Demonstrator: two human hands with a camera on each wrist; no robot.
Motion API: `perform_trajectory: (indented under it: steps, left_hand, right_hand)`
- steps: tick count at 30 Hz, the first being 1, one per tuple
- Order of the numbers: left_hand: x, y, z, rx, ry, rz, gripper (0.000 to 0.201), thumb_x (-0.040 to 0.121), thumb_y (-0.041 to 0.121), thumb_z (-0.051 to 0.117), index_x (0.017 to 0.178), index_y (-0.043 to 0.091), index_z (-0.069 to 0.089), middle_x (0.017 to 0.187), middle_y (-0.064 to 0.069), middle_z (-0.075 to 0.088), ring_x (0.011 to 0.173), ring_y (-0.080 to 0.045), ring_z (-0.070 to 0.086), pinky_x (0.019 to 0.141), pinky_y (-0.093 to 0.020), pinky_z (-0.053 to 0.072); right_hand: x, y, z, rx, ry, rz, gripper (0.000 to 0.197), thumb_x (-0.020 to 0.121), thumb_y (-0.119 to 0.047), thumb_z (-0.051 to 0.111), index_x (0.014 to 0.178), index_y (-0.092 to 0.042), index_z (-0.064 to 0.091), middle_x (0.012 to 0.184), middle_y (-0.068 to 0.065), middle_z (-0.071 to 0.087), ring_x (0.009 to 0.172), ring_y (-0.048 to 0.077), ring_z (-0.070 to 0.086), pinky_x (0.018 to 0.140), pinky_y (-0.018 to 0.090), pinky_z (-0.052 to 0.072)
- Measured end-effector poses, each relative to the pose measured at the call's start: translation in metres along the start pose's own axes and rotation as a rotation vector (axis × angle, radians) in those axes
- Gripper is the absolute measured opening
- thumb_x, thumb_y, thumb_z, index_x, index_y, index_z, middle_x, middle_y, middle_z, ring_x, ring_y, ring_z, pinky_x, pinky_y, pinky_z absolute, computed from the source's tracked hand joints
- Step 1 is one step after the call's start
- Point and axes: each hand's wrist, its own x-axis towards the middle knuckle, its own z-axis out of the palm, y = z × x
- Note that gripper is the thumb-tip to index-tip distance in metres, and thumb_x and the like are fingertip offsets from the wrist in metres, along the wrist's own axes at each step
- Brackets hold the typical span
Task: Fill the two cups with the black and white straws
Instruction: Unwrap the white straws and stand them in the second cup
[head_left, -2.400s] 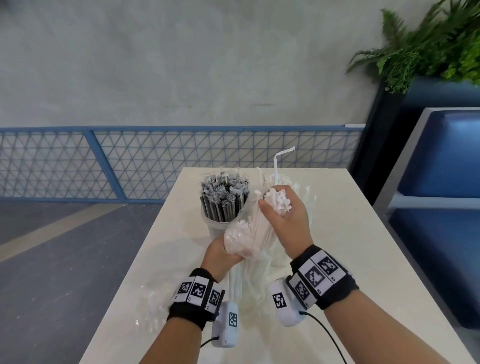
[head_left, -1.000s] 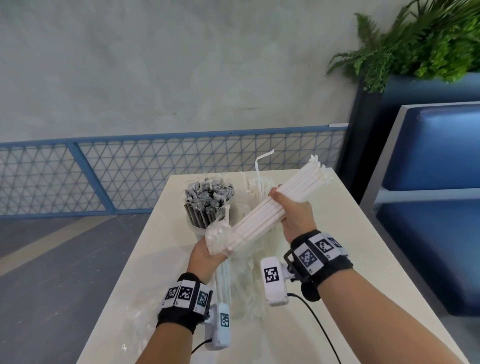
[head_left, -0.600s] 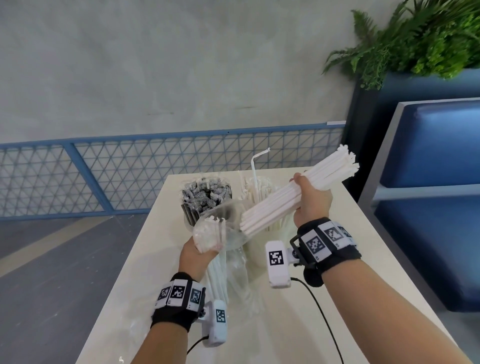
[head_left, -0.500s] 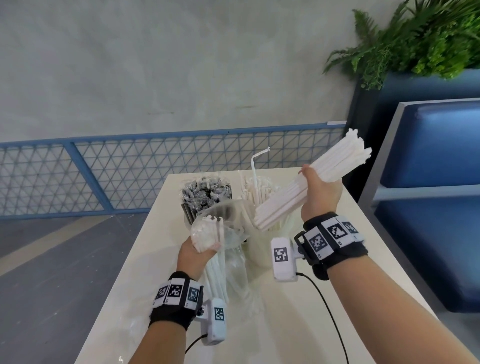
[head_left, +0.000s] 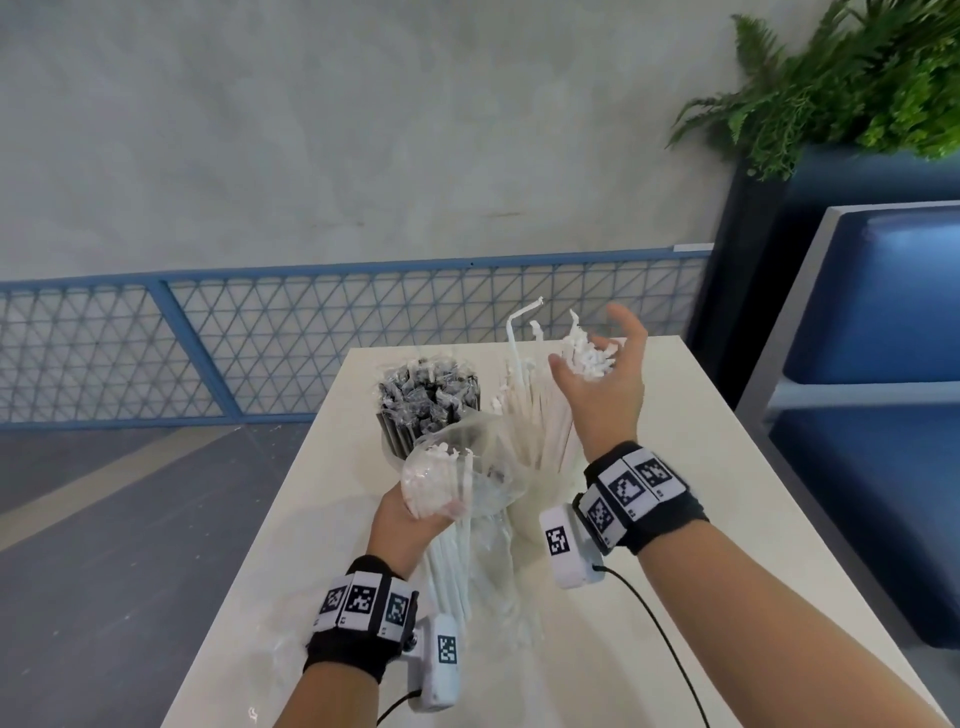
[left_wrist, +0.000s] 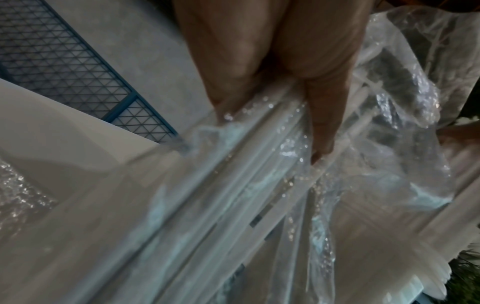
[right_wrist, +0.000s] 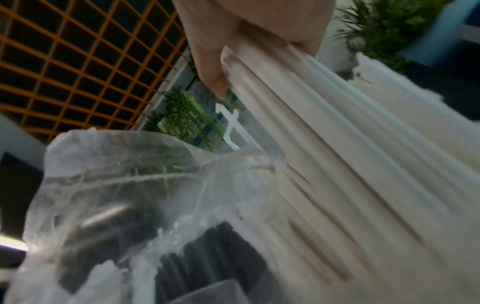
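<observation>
My right hand hovers over the right cup, fingers spread, with the tops of a white straw bundle leaning in its palm; the lower ends stand in the cup. In the right wrist view the thumb lies against these white straws. My left hand grips a clear plastic bag that holds more white straws, near the table's middle. Its fingers curl round the bag. Black straws fill the left cup, whose body the bag hides.
The white table has loose clear wrapping in front of the cups. A blue bench stands to the right and a blue mesh railing runs behind the table. A planter is at the back right.
My right hand pulled a bundle of white straws out of the bag, lifted it right, swung it upright over the right cup and spread its fingers. The left hand kept hold of the bag.
</observation>
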Motion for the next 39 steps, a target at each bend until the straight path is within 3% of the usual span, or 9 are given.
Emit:
perform_trajectory:
  steps: [6,10,16,19,22,26,30,35,39]
  left_hand:
    - [0.004,-0.005,0.004,-0.049,-0.017,-0.005,0.033,0.074,-0.004,0.071,0.103,0.009,0.063,0.090,0.003,0.069,0.079,0.001,0.067,0.066,-0.009,0.051]
    - [0.007,-0.008,0.000,-0.035,-0.006,-0.004,0.030,0.073,-0.004,0.071,0.098,0.012,0.064,0.089,0.002,0.069,0.077,0.003,0.067,0.066,-0.009,0.051]
    - [0.010,-0.013,-0.003,-0.016,-0.003,-0.008,0.033,0.072,0.002,0.075,0.101,0.013,0.065,0.093,0.000,0.071,0.088,-0.007,0.067,0.072,-0.014,0.053]
    - [0.007,-0.010,-0.002,-0.038,-0.017,-0.017,0.036,0.072,0.000,0.074,0.106,0.007,0.063,0.092,0.001,0.070,0.082,0.000,0.067,0.068,-0.011,0.052]
    - [0.006,-0.009,0.000,-0.065,-0.039,-0.020,0.037,0.072,-0.004,0.072,0.106,0.007,0.063,0.090,0.003,0.070,0.078,0.004,0.067,0.066,-0.010,0.051]
    - [0.007,-0.010,0.000,-0.076,-0.037,-0.015,0.044,0.063,0.004,0.080,0.103,0.010,0.064,0.091,0.002,0.071,0.082,-0.001,0.068,0.067,-0.012,0.051]
    - [0.008,-0.013,-0.002,-0.071,-0.010,0.002,0.041,0.065,0.003,0.080,0.103,0.007,0.064,0.087,0.004,0.070,0.076,0.005,0.067,0.065,-0.010,0.050]
    - [0.005,-0.012,-0.001,-0.068,-0.037,0.009,0.043,0.067,-0.002,0.078,0.105,0.005,0.062,0.089,0.002,0.069,0.075,0.006,0.066,0.065,-0.009,0.050]
    - [0.004,-0.015,-0.001,-0.098,-0.059,0.028,0.059,0.056,0.013,0.081,0.111,0.003,0.060,0.098,-0.007,0.069,0.090,-0.014,0.066,0.072,-0.015,0.053]
  right_hand:
    - [0.007,0.015,0.010,-0.350,-0.226,-0.264,0.026,0.089,-0.008,0.055,0.115,-0.008,0.059,0.111,0.010,0.063,0.086,0.010,0.051,0.074,-0.002,0.033]
    - [0.005,0.024,0.014,-0.461,-0.303,-0.305,0.023,0.091,-0.010,0.049,0.113,-0.008,0.058,0.110,0.007,0.061,0.078,0.023,0.056,0.070,0.023,0.038]
    - [0.007,0.028,0.025,-0.632,-0.384,-0.303,0.026,0.094,-0.012,0.044,0.118,-0.007,0.053,0.116,0.009,0.058,0.079,0.023,0.055,0.066,0.024,0.032]
    - [0.019,0.029,0.024,-0.705,-0.448,-0.223,0.034,0.095,-0.020,0.044,0.127,-0.011,0.048,0.126,0.009,0.053,0.099,0.031,0.058,0.079,0.034,0.043]
    - [0.020,0.026,0.021,-0.832,-0.430,-0.213,0.047,0.093,-0.037,0.048,0.136,-0.019,0.041,0.135,0.008,0.046,0.120,0.029,0.046,0.099,0.043,0.036]
    - [-0.018,-0.001,0.010,-0.343,-0.069,-0.492,0.029,0.090,-0.027,0.051,0.109,-0.006,0.056,0.103,0.003,0.054,0.095,0.009,0.047,0.087,0.017,0.038]
    - [-0.065,-0.002,0.005,-0.277,-0.392,-0.489,0.017,0.090,-0.021,0.049,0.086,-0.010,0.062,0.073,-0.006,0.058,0.066,0.003,0.053,0.064,0.010,0.046]
    - [-0.072,0.036,0.010,-0.531,-0.582,-0.187,0.018,0.092,-0.011,0.052,0.106,-0.010,0.062,0.104,0.006,0.064,0.086,0.017,0.061,0.082,0.032,0.053]
    - [-0.071,0.035,0.012,-0.554,-0.758,-0.092,0.025,0.088,-0.014,0.058,0.112,-0.011,0.063,0.107,0.003,0.068,0.087,0.010,0.061,0.077,0.011,0.045]
